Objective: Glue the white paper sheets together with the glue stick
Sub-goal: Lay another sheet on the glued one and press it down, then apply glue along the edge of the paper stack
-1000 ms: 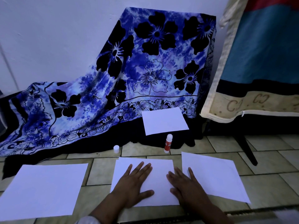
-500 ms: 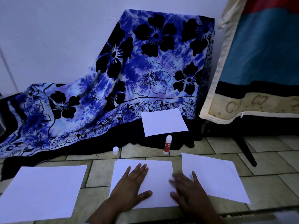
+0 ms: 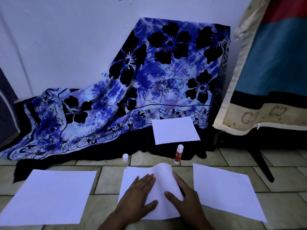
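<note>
Several white paper sheets lie on the tiled floor. The middle sheet (image 3: 132, 173) is under both my hands. My left hand (image 3: 137, 196) presses flat on it, fingers spread. My right hand (image 3: 186, 196) grips the sheet's right edge, thumb on top, and lifts it so the paper (image 3: 163, 178) curls up and leftward. Another sheet (image 3: 48, 196) lies to the left, one (image 3: 224, 193) to the right, and one (image 3: 174, 130) farther back on dark cloth. The uncapped glue stick (image 3: 178, 154) stands upright behind the middle sheet. Its white cap (image 3: 125, 157) stands to the left.
A blue floral cloth (image 3: 149, 80) drapes over something against the white wall. At right hangs a padded cover (image 3: 265, 80) over a dark stand, whose leg (image 3: 262, 163) slants across the floor near the right sheet.
My right hand went from lying flat at the middle sheet's right edge to gripping it and curling that edge up and toward the left. The left hand stayed pressed down.
</note>
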